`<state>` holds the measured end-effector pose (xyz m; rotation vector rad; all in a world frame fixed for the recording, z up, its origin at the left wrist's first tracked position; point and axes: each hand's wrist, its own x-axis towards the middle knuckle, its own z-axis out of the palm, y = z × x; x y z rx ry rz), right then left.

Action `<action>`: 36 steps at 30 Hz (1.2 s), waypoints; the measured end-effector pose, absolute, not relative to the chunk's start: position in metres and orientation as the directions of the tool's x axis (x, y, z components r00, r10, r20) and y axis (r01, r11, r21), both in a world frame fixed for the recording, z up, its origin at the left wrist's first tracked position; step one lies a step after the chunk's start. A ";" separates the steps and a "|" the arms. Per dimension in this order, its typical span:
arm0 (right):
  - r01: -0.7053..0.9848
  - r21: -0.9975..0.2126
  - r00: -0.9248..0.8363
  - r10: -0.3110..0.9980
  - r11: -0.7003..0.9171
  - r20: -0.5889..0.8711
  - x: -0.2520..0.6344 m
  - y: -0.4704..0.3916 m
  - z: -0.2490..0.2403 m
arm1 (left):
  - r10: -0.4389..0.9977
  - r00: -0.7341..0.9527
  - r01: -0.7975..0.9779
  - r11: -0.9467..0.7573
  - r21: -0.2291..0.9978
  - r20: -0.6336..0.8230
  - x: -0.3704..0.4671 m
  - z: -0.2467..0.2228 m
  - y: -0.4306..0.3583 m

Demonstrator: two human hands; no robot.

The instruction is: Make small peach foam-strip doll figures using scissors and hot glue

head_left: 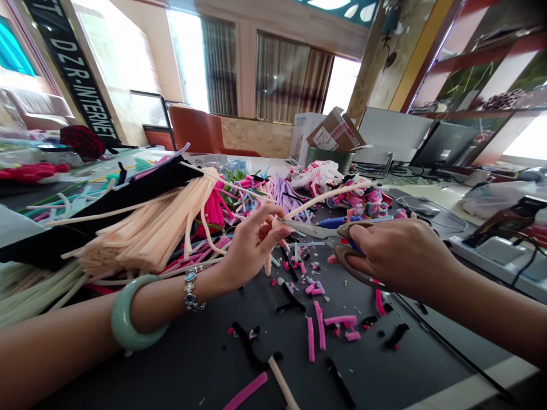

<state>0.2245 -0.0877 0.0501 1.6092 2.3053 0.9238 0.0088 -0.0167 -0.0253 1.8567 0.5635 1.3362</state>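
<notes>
Peach pipe cleaner (327, 196): in the head view I see it above the dark surface (192, 364), long axis slanting up and rightward from the left fingertips, slightly bowed, free tip toward the monitors (395, 134).
Left hand (250, 245): grip pinching the stem's lower end between thumb and fingers.
Right hand (393, 245): grip wrapped around the scissors' handles.
Scissors (316, 230): blades point left, tips beside the pinch.
Hidden from me: the pinched end; I can't tell whether a blade touches the stem.
Cut off: both forearms, plus a peach offcut (282, 384) at the bottom edge.
</notes>
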 end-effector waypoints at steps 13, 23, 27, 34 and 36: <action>0.818 0.563 -0.335 0.895 0.119 0.296 0.225 -0.102 0.046 | 0.654 0.339 0.024 -0.724 0.689 0.676 0.004 -0.026 -0.009; 0.917 0.374 -0.224 0.955 0.139 0.193 0.238 -0.117 0.039 | 0.598 0.396 0.171 -0.794 0.584 0.697 0.005 -0.024 -0.023; 0.949 0.246 -0.225 0.970 0.197 0.088 0.231 -0.123 0.039 | 0.600 0.340 0.164 -0.796 0.582 0.724 0.003 -0.024 -0.018; 0.984 0.070 -0.159 0.983 0.165 -0.091 0.222 -0.146 0.033 | 0.629 0.284 0.114 -0.771 0.626 0.724 0.003 -0.022 -0.006; 0.986 0.042 -0.158 0.981 0.164 -0.112 0.224 -0.149 0.029 | 0.665 0.225 0.087 -0.741 0.665 0.712 0.000 -0.015 0.001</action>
